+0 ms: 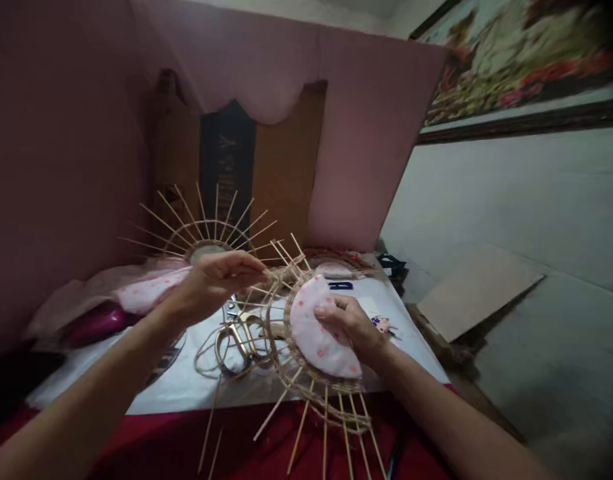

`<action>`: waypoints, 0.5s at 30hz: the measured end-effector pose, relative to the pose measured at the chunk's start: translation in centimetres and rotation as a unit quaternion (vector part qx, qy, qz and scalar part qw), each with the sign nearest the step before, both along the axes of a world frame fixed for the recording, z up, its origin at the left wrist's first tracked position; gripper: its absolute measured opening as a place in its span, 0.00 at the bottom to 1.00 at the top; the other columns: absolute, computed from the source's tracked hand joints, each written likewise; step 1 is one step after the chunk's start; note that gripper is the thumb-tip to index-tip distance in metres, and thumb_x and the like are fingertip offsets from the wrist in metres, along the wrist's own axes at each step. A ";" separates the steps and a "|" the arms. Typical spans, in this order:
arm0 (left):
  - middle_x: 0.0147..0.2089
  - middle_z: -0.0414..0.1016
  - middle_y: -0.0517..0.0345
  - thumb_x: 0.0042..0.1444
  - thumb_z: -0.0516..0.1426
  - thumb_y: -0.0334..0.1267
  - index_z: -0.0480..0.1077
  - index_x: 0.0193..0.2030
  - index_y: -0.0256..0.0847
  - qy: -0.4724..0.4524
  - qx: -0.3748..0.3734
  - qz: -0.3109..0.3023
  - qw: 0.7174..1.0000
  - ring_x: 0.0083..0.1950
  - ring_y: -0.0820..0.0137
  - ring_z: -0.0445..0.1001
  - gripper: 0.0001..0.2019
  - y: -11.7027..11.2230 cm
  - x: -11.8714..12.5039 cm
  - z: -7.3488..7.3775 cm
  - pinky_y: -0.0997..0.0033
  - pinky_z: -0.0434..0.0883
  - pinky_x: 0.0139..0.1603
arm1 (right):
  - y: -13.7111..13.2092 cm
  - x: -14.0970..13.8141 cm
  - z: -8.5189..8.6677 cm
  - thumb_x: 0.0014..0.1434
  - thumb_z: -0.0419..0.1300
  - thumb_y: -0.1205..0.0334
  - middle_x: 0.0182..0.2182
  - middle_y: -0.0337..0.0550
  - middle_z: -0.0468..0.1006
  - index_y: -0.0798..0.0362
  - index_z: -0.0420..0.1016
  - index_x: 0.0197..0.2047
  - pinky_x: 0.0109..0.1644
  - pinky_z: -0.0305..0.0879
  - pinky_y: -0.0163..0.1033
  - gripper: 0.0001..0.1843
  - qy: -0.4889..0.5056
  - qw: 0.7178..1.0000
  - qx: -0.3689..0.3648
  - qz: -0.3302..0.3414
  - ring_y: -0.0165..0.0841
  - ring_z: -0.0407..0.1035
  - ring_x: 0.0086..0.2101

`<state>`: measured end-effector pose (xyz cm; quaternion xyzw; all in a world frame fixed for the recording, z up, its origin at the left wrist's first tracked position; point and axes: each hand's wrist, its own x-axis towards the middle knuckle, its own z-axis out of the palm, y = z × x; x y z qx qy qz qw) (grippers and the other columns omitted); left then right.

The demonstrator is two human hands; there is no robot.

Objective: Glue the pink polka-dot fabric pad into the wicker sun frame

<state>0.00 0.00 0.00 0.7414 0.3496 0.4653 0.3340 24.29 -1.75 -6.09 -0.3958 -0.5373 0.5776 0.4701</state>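
Note:
A half-round woven piece with a spotted pink-and-white fabric centre (pixel 319 333) is held up over the table edge. Thin wooden sticks (pixel 325 427) fan out from it, with brown twine (pixel 272 327) woven round them in rows. My right hand (pixel 354 327) grips the fabric centre, thumb across its face and the other fingers behind. At the upper left rim, my left hand (pixel 221 277) is closed in a pinch on the twine; the strand between the fingertips is hard to make out. Gold-handled scissors (pixel 239 343) lie below, amid loose twine.
Another stick-and-twine half-round (pixel 206 240) stands behind on the left, by spotted fabric (pixel 151 290) and a shiny magenta object (pixel 96 325). A dark blue clip-like item (pixel 340 285) lies on the white table cover (pixel 411 340). Cardboard (pixel 286 167) stands behind; a flat board (pixel 479 293) leans at right.

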 end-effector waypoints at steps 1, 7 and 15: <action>0.33 0.80 0.53 0.48 0.62 0.38 0.77 0.33 0.42 0.008 0.036 0.031 0.999 0.35 0.66 0.77 0.05 0.3 -0.4 0.0 0.69 0.71 0.33 | -0.1 0.1 0.1 0.44 0.65 0.56 0.19 0.34 0.65 0.57 0.67 0.23 0.22 0.50 0.30 0.14 0.000 1.000 0.000 0.003 0.23 0.57 0.18; 0.31 0.78 0.56 0.48 0.62 0.34 0.78 0.29 0.44 0.035 0.169 0.113 0.978 0.33 0.70 0.74 0.03 1.6 -1.8 0.5 0.71 0.67 0.33 | -0.7 0.5 0.4 0.44 0.65 0.57 0.19 0.35 0.66 0.57 0.69 0.24 0.20 0.51 0.30 0.12 -0.006 0.998 -0.005 0.057 0.23 0.58 0.18; 0.27 0.76 0.59 0.47 0.62 0.34 0.77 0.29 0.42 0.010 0.195 0.171 0.966 0.28 0.72 0.71 0.01 1.9 -1.8 0.3 0.72 0.65 0.28 | -0.9 0.3 0.3 0.42 0.67 0.58 0.19 0.35 0.68 0.58 0.71 0.24 0.20 0.53 0.29 0.12 0.007 0.994 -0.019 0.109 0.23 0.60 0.18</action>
